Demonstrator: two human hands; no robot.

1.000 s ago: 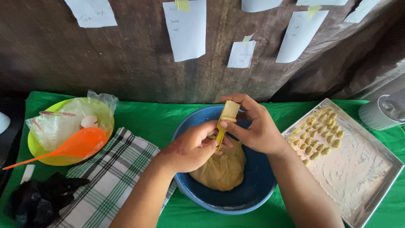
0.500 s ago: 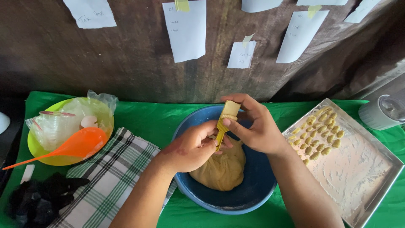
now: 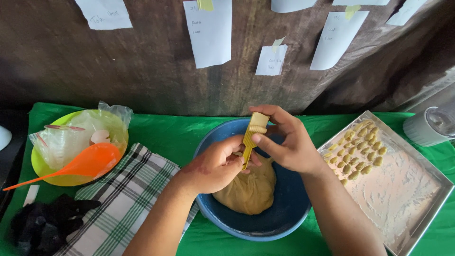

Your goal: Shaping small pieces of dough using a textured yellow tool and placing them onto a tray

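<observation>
Now the left hand (image 3: 215, 166) gripped the yellow ridged paddle (image 3: 250, 142); right hand (image 3: 289, 144) fingers pinched a dough piece (image 3: 258, 122) at its twelve o'clock end, mid-shaping; rolling down wanted light pressure

The metal tray (image 3: 429, 199) runs off the bottom edge; the black heap (image 3: 42, 227) is perhaps cloth.

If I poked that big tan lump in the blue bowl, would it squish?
Probably yes: the dough looks smooth and slumped against the blue bowl, so it is likely soft. It seems heavy and may sag if lifted.
</observation>
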